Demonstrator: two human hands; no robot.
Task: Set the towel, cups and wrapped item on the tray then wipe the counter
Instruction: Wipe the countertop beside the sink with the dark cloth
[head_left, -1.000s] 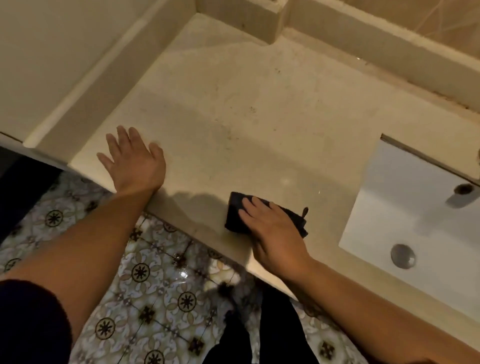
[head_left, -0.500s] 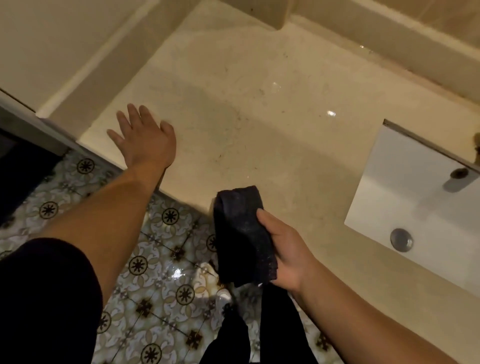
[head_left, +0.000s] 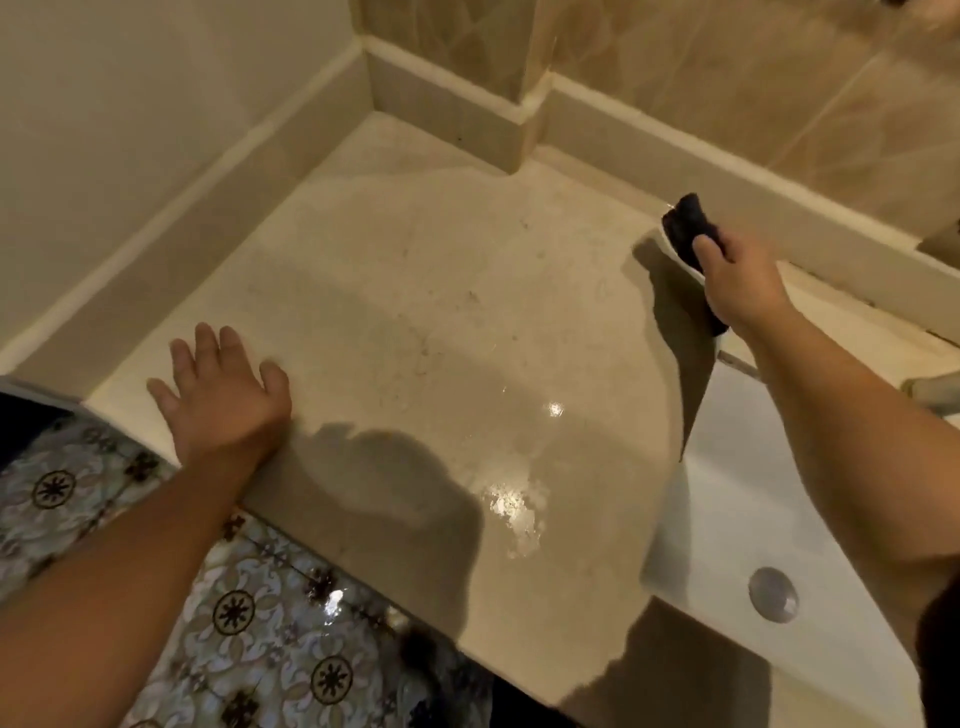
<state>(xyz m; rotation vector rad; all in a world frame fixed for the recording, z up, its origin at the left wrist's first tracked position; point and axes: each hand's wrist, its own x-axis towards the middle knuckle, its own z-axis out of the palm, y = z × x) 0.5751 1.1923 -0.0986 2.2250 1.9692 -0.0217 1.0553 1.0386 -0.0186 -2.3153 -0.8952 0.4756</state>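
Counter (head_left: 415, 291) of pale, glossy stone fills the middle of the head view, speckled with small dark flecks and showing wet, shining patches toward five o'clock. At about two o'clock the right hand (head_left: 740, 283) grips a dark cloth (head_left: 687, 228), its fingers curled tight around the bundle with the thumb pressed along the near side; the cloth's upper end sticks out past the thumb toward the raised ledge (head_left: 779, 208) along the back wall, and a lower end shows beneath the wrist. Whether the cloth touches the counter surface cannot be told, though its shadow falls on the stone just beside it. At about nine o'clock the left hand (head_left: 221, 400) lies flat on the counter near the front edge, fingers spread wide and holding nothing, palm down against the stone. A white sink (head_left: 727, 467) is set into the counter at four o'clock, with a round metal drain (head_left: 772, 594) near the lower right. Below the counter's front edge, from seven to six o'clock, a patterned tile floor (head_left: 249, 613) with dark medallion motifs shows. Beige wall tiles (head_left: 727, 78) rise at twelve to one o'clock behind the ledge.
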